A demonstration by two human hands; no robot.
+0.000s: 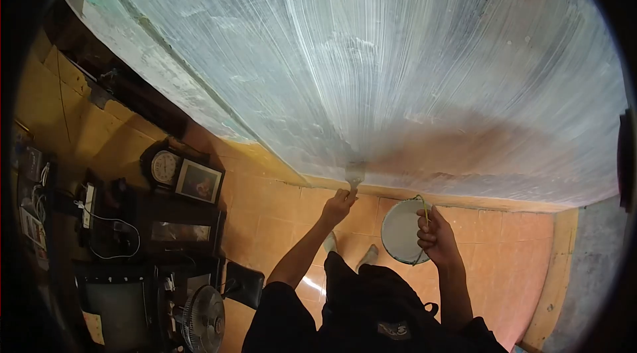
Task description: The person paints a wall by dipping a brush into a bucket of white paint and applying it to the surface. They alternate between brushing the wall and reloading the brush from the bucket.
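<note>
My left hand [340, 208] is closed around the handle of a wide paintbrush [355, 172], its head against the lower part of the wall [358, 74]. Whitish, streaky strokes fan up across that wall, and a darker brownish patch lies low on its right side. With my right hand [436, 236] I grip the thin, greenish handle of a round bucket [399, 232]. Pale, whitish liquid fills the inside of the bucket as far as I can see. It hangs beside my legs, over the tiled floor.
Orange tiles [265, 210] cover the floor around my feet. On the left stand a dark cabinet [176, 227], a clock [164, 166], a framed picture [199, 181], a television [119, 310] and a fan [204, 318]. A power strip [88, 207] with a white cable lies there too.
</note>
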